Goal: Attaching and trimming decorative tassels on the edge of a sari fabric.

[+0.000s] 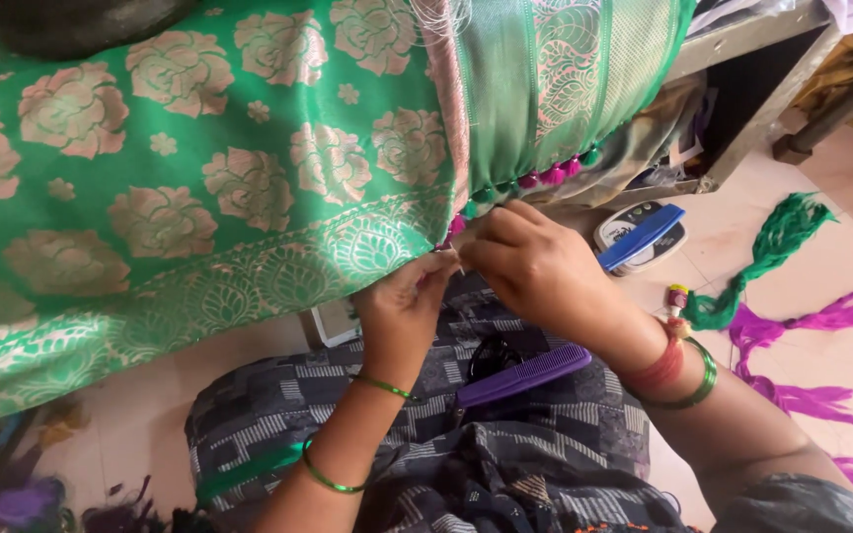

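Fingertips (pixel 443 265) of both your hands pinch shut on the sari (pixel 199 178) edge, a glossy green weave with pink flowers. Your left hand (pixel 402 306) and right hand (pixel 535 266) meet beside its round tassels (pixel 545 176); a ridged purple comb (pixel 525 375) lies below it.

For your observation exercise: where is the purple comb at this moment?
In the head view, the purple comb lies on the person's lap, on the dark patterned cloth, just below the right hand.

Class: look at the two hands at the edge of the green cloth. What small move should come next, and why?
Probably pull the pinched threads tight. Both hands meet fingertip to fingertip at the hem of the green cloth, just past a row of finished pink and green tassels, so another tassel seems half made.
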